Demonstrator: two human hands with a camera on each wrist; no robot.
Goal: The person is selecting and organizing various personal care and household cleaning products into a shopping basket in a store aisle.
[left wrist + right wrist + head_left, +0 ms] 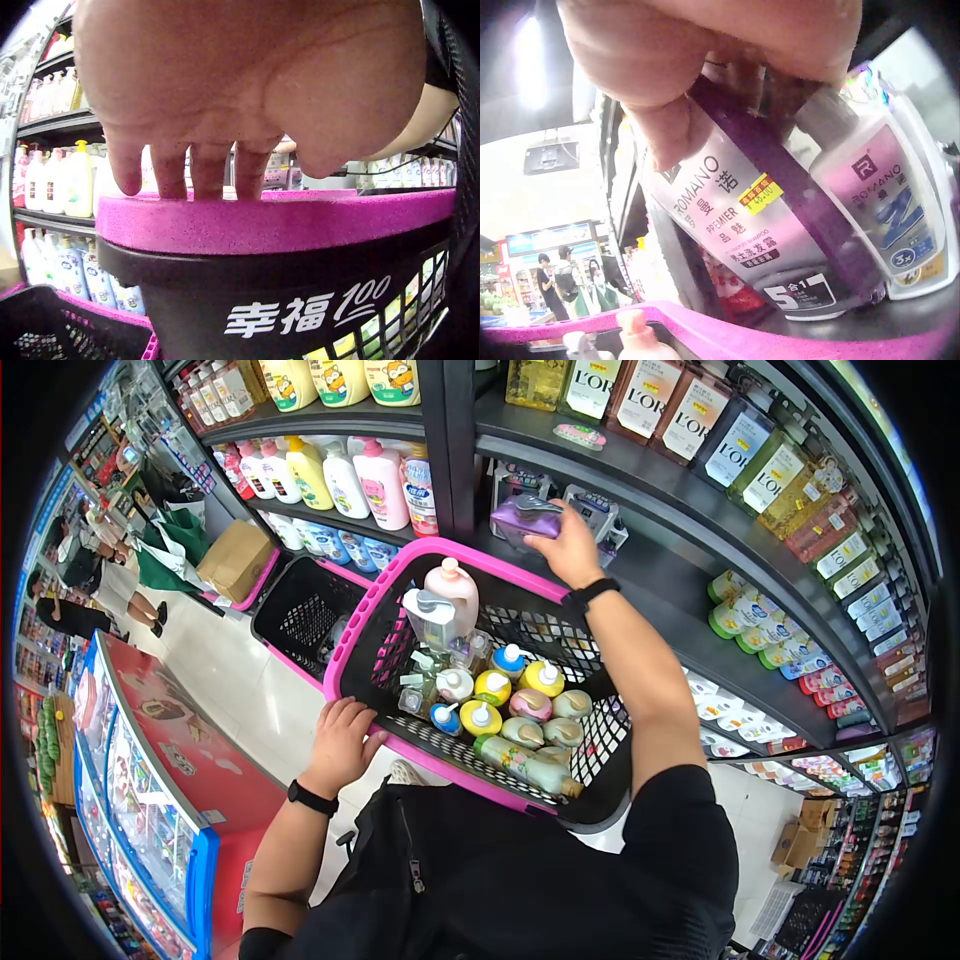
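Observation:
My right hand [568,550] grips a purple shampoo bottle [522,520] near its top, at the shelf beyond the basket. In the right wrist view the shampoo bottle [757,210] tilts, its base low by the shelf surface, with a yellow price sticker on the label. A smaller pump-less bottle [885,195] of the same brand stands beside it. My left hand [342,748] rests on the near left part of the pink rim of a black shopping basket [345,635]. The left wrist view shows straight fingers [208,171] touching that rim. Several pump bottles [495,685] fill part of the basket.
A second black basket [300,605] and a cardboard box [237,563] stand at the left. Shelves [640,440] of bottles run ahead and to the right. A red display freezer [190,750] borders the left side. People [105,575] stand farther down the aisle.

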